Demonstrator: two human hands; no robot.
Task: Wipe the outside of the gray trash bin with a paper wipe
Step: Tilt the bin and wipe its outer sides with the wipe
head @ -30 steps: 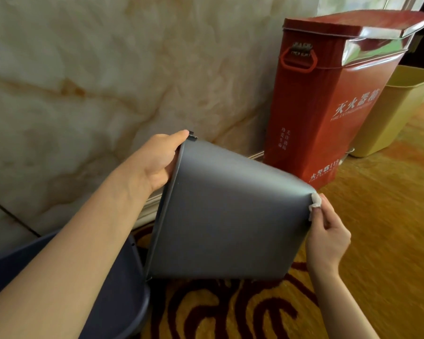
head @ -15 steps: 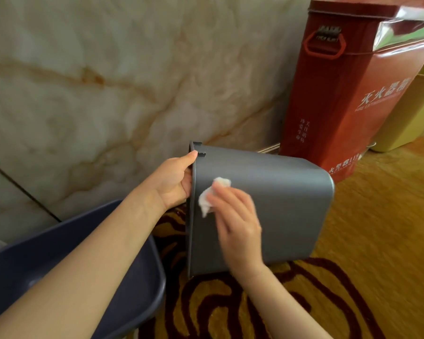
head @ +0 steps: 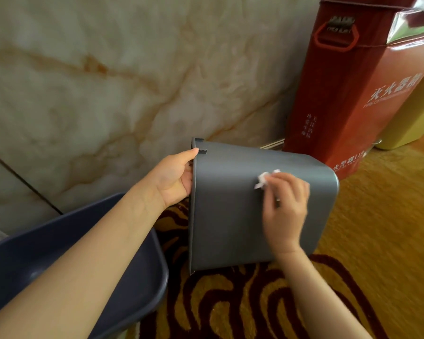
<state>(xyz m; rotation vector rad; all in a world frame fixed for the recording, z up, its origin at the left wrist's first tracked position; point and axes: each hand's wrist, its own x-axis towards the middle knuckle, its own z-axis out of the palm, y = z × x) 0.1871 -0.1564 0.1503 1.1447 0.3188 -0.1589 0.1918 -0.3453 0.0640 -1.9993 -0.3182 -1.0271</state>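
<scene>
The gray trash bin (head: 230,211) lies tipped on its side above the carpet, its open rim facing left and its bottom to the right. My left hand (head: 174,178) grips the rim at the upper left, thumb over the edge. A crumpled white paper wipe (head: 263,180) is pressed against the bin's upper side wall by the fingers of my right hand (head: 285,209), which is slightly blurred.
A dark blue bin (head: 142,277) stands at the lower left under my left forearm. A tall red metal box (head: 357,94) stands against the marble wall (head: 108,81) at the right, with a yellow bin (head: 411,123) behind it. Patterned yellow and maroon carpet (head: 230,309) covers the floor.
My right hand swept the wipe from the bin's far right corner to near the rim, then back rightward to the middle of the side wall. The view shifted left and closer.
</scene>
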